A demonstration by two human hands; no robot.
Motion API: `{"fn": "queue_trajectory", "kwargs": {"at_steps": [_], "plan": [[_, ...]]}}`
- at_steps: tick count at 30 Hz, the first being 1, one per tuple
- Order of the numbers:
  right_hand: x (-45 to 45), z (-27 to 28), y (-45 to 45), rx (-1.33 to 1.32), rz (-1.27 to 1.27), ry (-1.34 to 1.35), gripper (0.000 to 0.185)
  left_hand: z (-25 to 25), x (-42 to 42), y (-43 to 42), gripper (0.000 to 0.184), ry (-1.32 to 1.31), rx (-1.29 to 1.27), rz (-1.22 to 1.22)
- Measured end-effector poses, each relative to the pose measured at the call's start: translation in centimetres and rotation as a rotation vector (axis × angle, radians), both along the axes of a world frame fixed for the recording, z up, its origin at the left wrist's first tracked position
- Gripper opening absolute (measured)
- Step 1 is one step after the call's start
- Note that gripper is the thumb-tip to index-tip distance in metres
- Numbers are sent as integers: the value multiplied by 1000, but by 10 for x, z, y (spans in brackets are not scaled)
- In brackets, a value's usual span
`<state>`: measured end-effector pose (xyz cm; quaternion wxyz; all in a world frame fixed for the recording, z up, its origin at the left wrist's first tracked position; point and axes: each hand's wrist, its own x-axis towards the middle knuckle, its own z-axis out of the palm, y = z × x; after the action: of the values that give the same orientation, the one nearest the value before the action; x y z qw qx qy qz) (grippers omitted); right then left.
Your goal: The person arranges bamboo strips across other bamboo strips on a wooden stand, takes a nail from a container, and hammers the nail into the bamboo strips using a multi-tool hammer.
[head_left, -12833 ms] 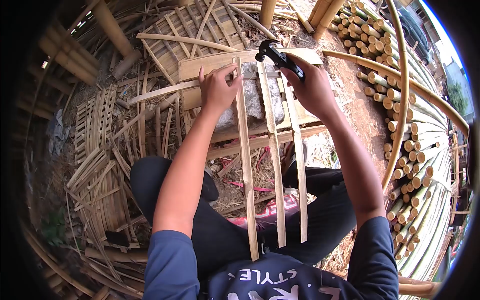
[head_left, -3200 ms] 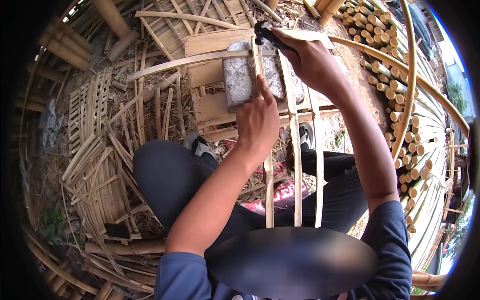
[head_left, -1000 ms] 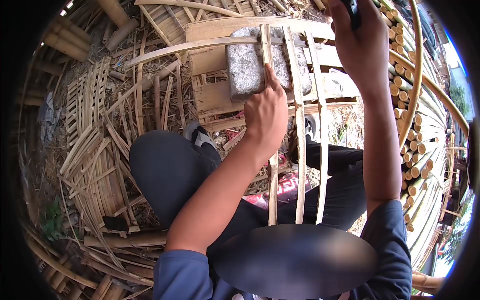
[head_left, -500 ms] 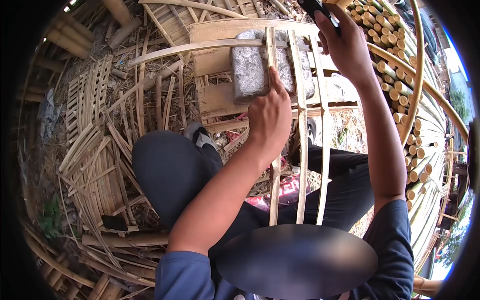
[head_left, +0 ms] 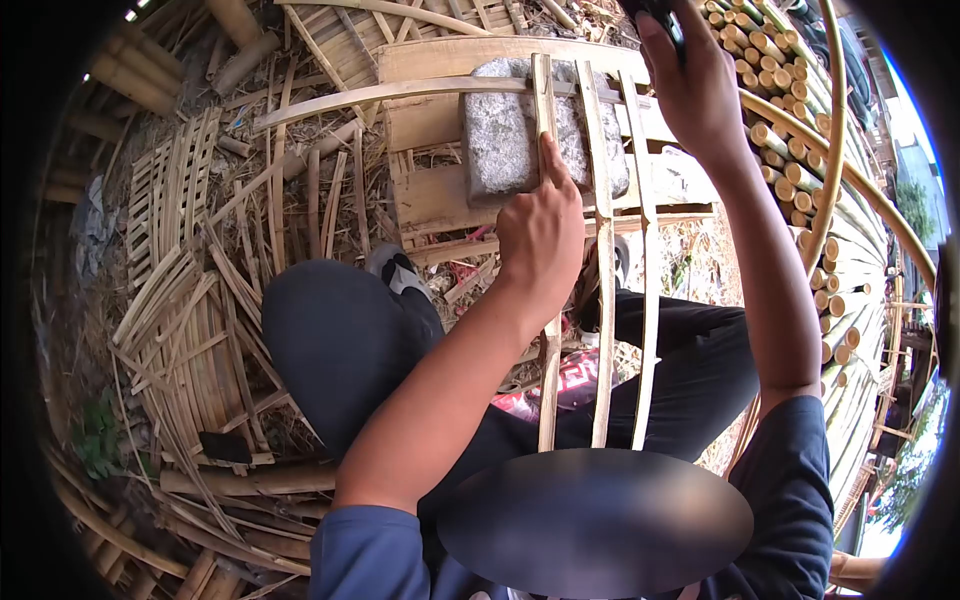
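My left hand [head_left: 541, 235] is wrapped round the leftmost of three long bamboo strips [head_left: 548, 385], its index finger stretched along the strip. The middle strip [head_left: 604, 300] and the right strip [head_left: 649, 290] run beside it towards my lap. Their far ends lie over a crosswise strip [head_left: 400, 90] on a grey stone block [head_left: 498, 140]. Up at the top edge, right of the strips, my right hand [head_left: 695, 95] grips the black hammer [head_left: 660, 18], whose head is cut off by the frame.
Under the block is a low wooden platform [head_left: 425, 205]. Stacked bamboo poles [head_left: 840, 320] fill the right side, with a curved pole [head_left: 832, 150] in front. Woven bamboo panels and loose strips [head_left: 190, 340] lie on the left. My bent knee [head_left: 340, 330] is left of the strips.
Since the frame 3.2 s ago, the hammer has risen off the leftmost strip's end, up and right with my right hand. My left hand stays on that strip, which it was not wrapped round in the oldest frame.
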<state>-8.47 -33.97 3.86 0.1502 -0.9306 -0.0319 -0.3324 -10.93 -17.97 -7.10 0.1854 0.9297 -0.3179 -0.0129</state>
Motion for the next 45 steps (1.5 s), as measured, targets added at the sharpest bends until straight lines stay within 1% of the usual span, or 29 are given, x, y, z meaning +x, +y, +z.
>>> {"fn": "queue_trajectory", "kwargs": {"at_steps": [1,2,3,5,6,9,10,13,14,15,17,18,19,21,25,26,27,29,30,32,34,35,37,38,40,41,43,44,45], "plan": [[6,-6,3,-51,70,-87,35,5,-1,2,69,8,22,-11],[-6,0,2,57,-47,463,34,8,0,4,70,15,43,-19],[1,-5,6,-264,14,391,32,7,3,3,70,10,29,-4],[-9,5,1,91,-99,547,34,0,-1,1,70,26,10,10],[-8,8,-2,86,-80,390,32,4,-1,4,69,33,22,-17],[-1,25,-16,532,94,273,39,-12,-3,0,67,-124,-85,45],[-9,43,15,331,-12,171,27,-8,-1,0,66,-43,-57,19],[7,-12,-23,66,68,76,41,9,2,2,67,107,73,-33],[-1,-9,-27,-171,48,374,43,9,2,3,67,54,52,-14],[0,-26,-35,-245,128,272,35,6,1,3,68,2,34,5],[-9,4,-8,119,-173,569,37,2,-2,1,69,-47,-18,12],[-8,6,-10,102,-104,414,38,0,1,1,69,-49,-49,12],[-8,12,-11,260,-122,405,38,-2,2,2,69,-52,-76,9],[-7,23,-9,352,48,269,39,-3,6,3,67,37,-99,-9],[-5,37,4,405,-90,206,32,1,10,-1,66,102,-62,-41],[3,8,-27,377,57,113,43,1,9,0,67,88,-80,-36],[2,3,-23,202,-81,158,45,2,8,0,67,68,-66,-31],[3,-10,-33,-72,36,309,34,4,6,2,68,29,-36,-20],[3,-3,-35,-57,38,613,33,6,6,3,68,45,-27,-18],[10,7,-35,127,-15,585,34,9,4,2,69,90,-11,-28],[15,24,-25,455,17,507,35,4,4,0,70,32,-23,-3],[25,20,-50,494,92,458,36,2,4,0,70,2,-27,6],[16,41,6,231,-134,244,36,2,5,1,71,50,-34,-13],[25,21,-13,79,-14,159,38,3,6,0,72,73,-41,-21],[33,-9,-52,-214,171,354,42,-2,2,0,71,9,-66,-9],[28,-7,-50,-264,136,574,42,-4,2,0,70,-24,-77,3],[23,22,-30,107,-54,731,43,-4,2,-1,69,-13,-71,8],[22,24,-24,373,-88,607,42,-4,5,-1,68,2,-73,2],[29,24,-34,364,-64,554,41,-3,6,0,67,16,-74,-5]]}}
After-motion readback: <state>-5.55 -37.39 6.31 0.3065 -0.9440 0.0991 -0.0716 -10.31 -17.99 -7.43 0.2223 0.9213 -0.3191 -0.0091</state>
